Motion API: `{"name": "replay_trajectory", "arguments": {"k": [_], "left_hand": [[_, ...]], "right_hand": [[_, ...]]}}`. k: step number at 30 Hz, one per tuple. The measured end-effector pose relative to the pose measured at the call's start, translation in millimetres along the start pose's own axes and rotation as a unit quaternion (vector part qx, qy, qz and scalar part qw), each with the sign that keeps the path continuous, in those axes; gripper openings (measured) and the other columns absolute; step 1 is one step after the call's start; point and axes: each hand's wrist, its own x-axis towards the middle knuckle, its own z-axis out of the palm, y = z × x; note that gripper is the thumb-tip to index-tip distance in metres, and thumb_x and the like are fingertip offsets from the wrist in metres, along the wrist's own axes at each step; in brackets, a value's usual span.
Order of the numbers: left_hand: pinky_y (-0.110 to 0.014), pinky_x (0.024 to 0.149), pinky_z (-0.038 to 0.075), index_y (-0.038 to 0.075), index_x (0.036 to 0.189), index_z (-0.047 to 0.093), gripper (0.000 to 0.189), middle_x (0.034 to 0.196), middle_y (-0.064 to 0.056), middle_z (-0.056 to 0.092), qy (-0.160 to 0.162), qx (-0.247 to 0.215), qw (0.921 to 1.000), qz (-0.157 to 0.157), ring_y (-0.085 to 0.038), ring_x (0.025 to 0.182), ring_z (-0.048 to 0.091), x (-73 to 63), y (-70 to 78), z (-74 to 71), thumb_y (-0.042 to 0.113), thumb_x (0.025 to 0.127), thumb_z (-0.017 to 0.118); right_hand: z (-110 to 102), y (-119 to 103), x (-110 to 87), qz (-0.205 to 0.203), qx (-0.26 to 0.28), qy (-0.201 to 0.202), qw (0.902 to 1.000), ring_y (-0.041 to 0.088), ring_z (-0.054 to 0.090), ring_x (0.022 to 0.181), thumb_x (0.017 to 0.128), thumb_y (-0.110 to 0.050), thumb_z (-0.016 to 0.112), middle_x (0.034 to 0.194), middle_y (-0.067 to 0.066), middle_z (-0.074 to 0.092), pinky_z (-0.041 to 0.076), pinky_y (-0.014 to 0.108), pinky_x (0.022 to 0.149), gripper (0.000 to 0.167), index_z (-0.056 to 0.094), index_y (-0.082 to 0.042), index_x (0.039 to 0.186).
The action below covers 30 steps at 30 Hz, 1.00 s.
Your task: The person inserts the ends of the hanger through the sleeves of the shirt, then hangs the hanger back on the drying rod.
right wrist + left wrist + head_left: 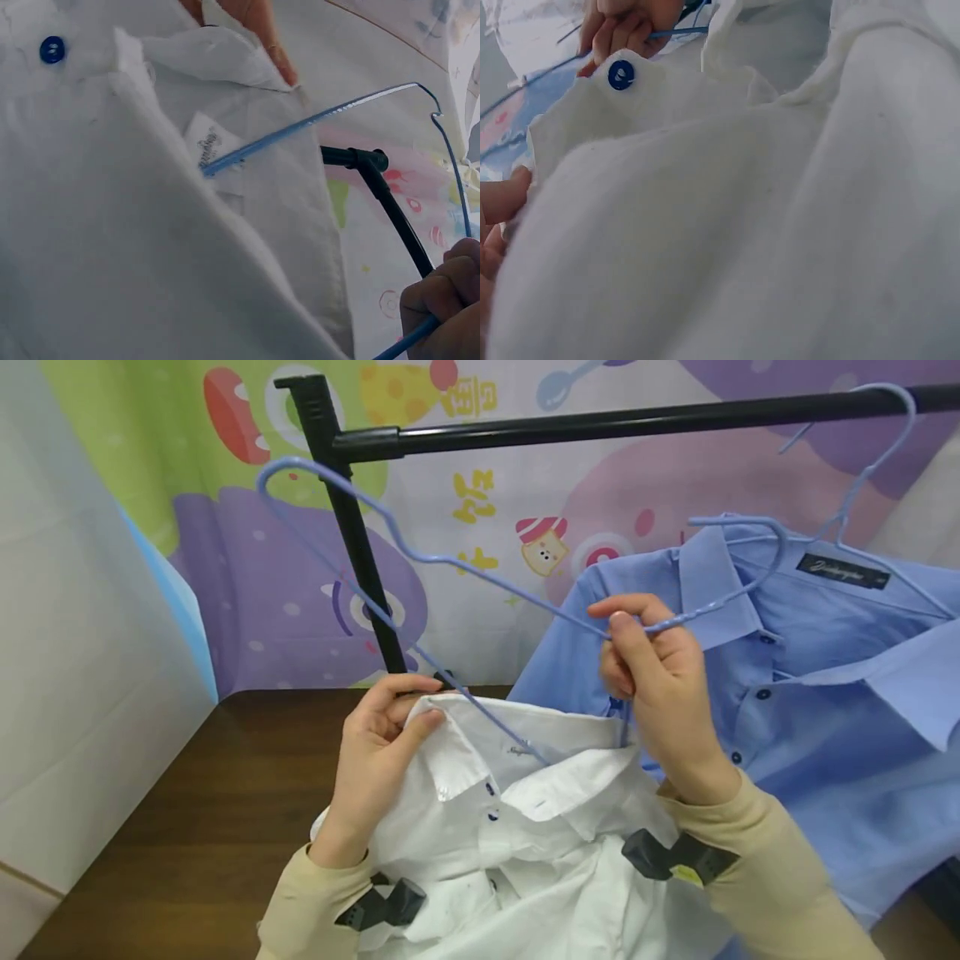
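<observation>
A white shirt (450, 852) with dark blue buttons is held up in front of me in the head view. My left hand (371, 764) pinches the left side of its collar (457, 764) between thumb and fingers. A blue wire hanger (480, 572) is in my right hand (663, 685), which grips it just below the hook. One end of the hanger sticks up out of the neck opening to the left. Its lower bar runs down into the opening; the other end is hidden inside. In the right wrist view the wire crosses a small label (204, 141) inside the collar.
A blue shirt (817, 760) hangs on another blue wire hanger (846, 510) from a black rail (562, 425) at the right. The rail's black upright (360, 539) stands behind the hanger's raised end. Below lies a dark wooden tabletop (187, 827). A cartoon-patterned curtain (270, 610) hangs behind.
</observation>
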Motion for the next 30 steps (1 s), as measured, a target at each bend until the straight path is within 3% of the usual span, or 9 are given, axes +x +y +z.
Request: {"name": "replay_trajectory", "arguments": {"k": [4, 7, 13, 17, 20, 24, 30], "left_hand": [[-0.016, 0.067, 0.048, 0.01, 0.099, 0.062, 0.021, 0.093, 0.003, 0.069, 0.039, 0.0, 0.9987, 0.032, -0.009, 0.086, 0.065, -1.7, 3.3, 1.4, -0.001, 0.081, 0.063], [-0.015, 0.065, 0.047, 0.011, 0.091, 0.067, 0.017, 0.091, 0.001, 0.068, 0.085, 0.0, 0.9951, 0.051, -0.006, 0.08, 0.063, -1.6, 7.9, 1.5, -0.001, 0.078, 0.067], [-0.016, 0.063, 0.048, 0.008, 0.085, 0.071, 0.011, 0.084, -0.002, 0.07, 0.154, -0.018, 0.9868, 0.048, -0.008, 0.075, 0.064, 1.0, 15.0, -0.3, 0.002, 0.076, 0.07], [-0.017, 0.062, 0.048, 0.006, 0.083, 0.07, 0.014, 0.083, -0.004, 0.07, 0.169, -0.043, 0.9837, 0.043, -0.009, 0.074, 0.065, 2.2, 15.1, -0.6, -0.006, 0.077, 0.067], [-0.017, 0.061, 0.048, 0.006, 0.083, 0.07, 0.015, 0.082, -0.005, 0.07, 0.18, -0.055, 0.9815, 0.036, -0.01, 0.073, 0.065, 2.4, 15.4, -1.0, -0.007, 0.077, 0.066], [-0.017, 0.057, 0.048, 0.004, 0.083, 0.07, 0.012, 0.083, -0.006, 0.07, 0.195, -0.056, 0.9788, 0.028, -0.01, 0.069, 0.065, 2.1, 18.0, -3.9, -0.006, 0.077, 0.066], [-0.019, 0.055, 0.049, 0.003, 0.083, 0.07, 0.011, 0.083, -0.006, 0.07, 0.218, -0.066, 0.9736, 0.014, -0.01, 0.066, 0.064, 2.8, 20.1, -7.7, -0.006, 0.079, 0.064]], "right_hand": [[1.8, 0.9, -1.3, 0.033, -0.062, -0.036, 0.9968, 0.012, 0.026, 0.042, 0.096, -0.009, 0.041, 0.049, -0.001, 0.031, 0.018, 0.027, 0.04, 0.016, 0.056, -0.004, 0.096], [1.9, 2.1, -3.5, 0.053, -0.094, -0.028, 0.9937, 0.011, 0.028, 0.042, 0.096, -0.008, 0.042, 0.048, -0.001, 0.031, 0.019, 0.027, 0.041, 0.015, 0.057, -0.005, 0.094], [-4.2, 6.0, -10.1, 0.07, -0.135, 0.003, 0.9883, 0.01, 0.033, 0.042, 0.095, -0.005, 0.043, 0.049, 0.0, 0.036, 0.022, 0.027, 0.041, 0.014, 0.057, -0.006, 0.09], [-7.9, 9.3, -15.8, 0.054, -0.136, 0.023, 0.989, 0.01, 0.041, 0.047, 0.093, -0.003, 0.044, 0.052, 0.0, 0.044, 0.032, 0.023, 0.046, 0.011, 0.054, -0.006, 0.09], [-10.1, 12.9, -19.6, 0.04, -0.12, 0.037, 0.9913, 0.009, 0.051, 0.056, 0.092, 0.002, 0.043, 0.06, -0.002, 0.053, 0.042, 0.019, 0.057, 0.011, 0.051, -0.005, 0.092], [-16.5, 18.8, -24.9, 0.032, -0.093, 0.035, 0.9946, 0.01, 0.062, 0.073, 0.091, 0.005, 0.04, 0.075, -0.002, 0.064, 0.047, 0.018, 0.07, 0.014, 0.049, -0.006, 0.095], [-29.5, 21.3, -34.8, 0.066, -0.085, 0.015, 0.9941, 0.014, 0.066, 0.084, 0.093, 0.002, 0.041, 0.092, 0.003, 0.07, 0.048, 0.018, 0.066, 0.009, 0.047, -0.001, 0.099]]}}
